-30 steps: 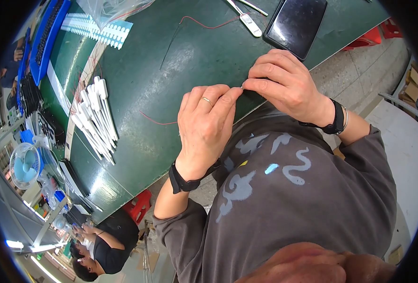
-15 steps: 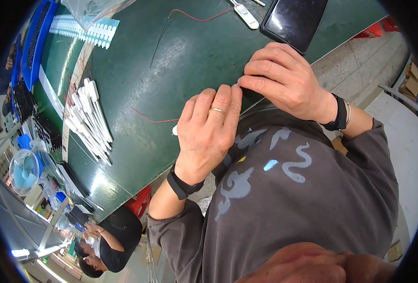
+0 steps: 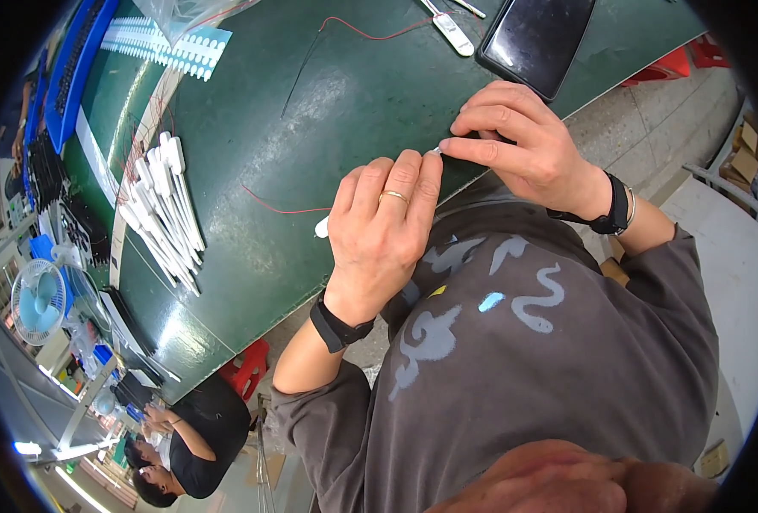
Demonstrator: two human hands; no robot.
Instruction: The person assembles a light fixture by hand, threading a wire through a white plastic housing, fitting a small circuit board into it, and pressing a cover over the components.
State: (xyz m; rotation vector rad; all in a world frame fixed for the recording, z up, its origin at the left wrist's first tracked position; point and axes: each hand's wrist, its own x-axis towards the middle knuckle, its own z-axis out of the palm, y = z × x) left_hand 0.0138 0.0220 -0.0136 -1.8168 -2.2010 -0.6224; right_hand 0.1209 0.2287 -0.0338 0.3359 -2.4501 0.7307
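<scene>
My left hand (image 3: 383,209) is closed, palm down, over a slim white stick-like piece (image 3: 323,227). Its rounded end shows beyond the heel of the hand, and a thin red wire (image 3: 285,209) runs out to the left from there; the middle is hidden under my fingers. A small pale tip (image 3: 436,151) peeks out between the two hands. At that tip the index finger of my right hand (image 3: 524,145) presses in a pinch, its thumb mostly hidden. Another white piece (image 3: 453,34) with red and black wire lies farther off on the green table (image 3: 251,111).
A pile of white sticks with red wires (image 3: 165,205) lies at left. A black phone (image 3: 537,43) is at the far right edge. Farther left are a patterned light-blue sheet (image 3: 174,47), a clear bag (image 3: 195,13) and a blue tray (image 3: 76,77). Another person (image 3: 195,436) sits lower left.
The view has shifted slightly. My right index finger has straightened a little and more of the pale tip shows; my left hand keeps its hold on the white piece.
</scene>
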